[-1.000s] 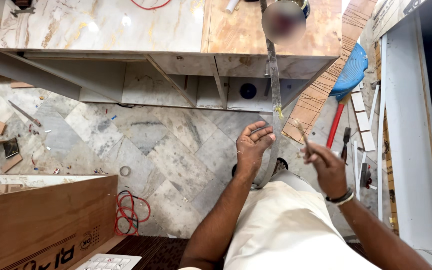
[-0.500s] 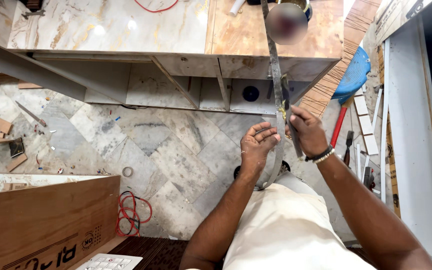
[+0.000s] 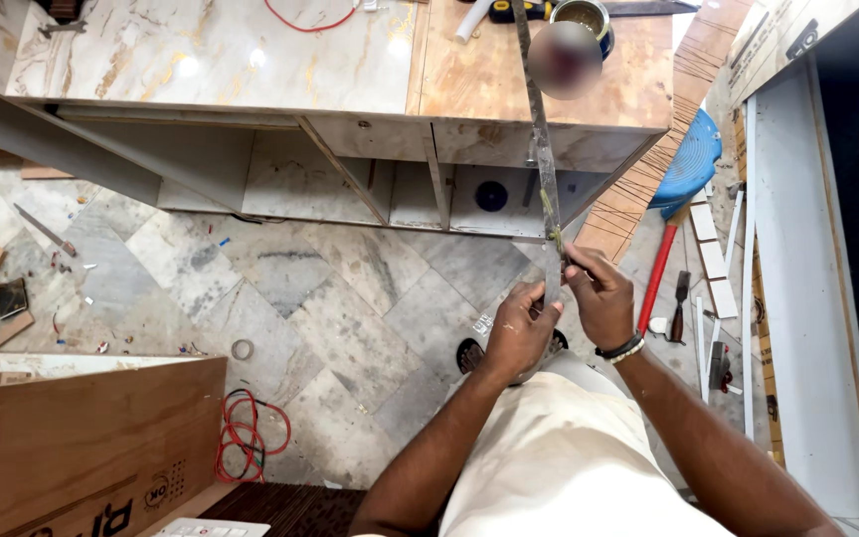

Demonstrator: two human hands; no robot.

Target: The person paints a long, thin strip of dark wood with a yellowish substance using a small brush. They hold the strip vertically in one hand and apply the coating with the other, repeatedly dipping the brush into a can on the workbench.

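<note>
**Both hands on a long strip**

The left hand (image 3: pixel 517 336) is gripping the narrow grey strip (image 3: pixel 545 169) near its lower end, its grip closed around it. The right hand (image 3: pixel 601 298) is pinching it at three o'clock; the strip is running up toward twelve o'clock over the worktop (image 3: pixel 251 60).

Brown cardboard box (image 3: pixel 82 447) at lower left, long and rectangular, dark print and a round mark along its near side. Flat white package (image 3: pixel 213 528) at the bottom edge, just beside that box, mostly cut off. Pale carton (image 3: pixel 782 40) at upper right, tilted, bearing dark printed marks.
</note>
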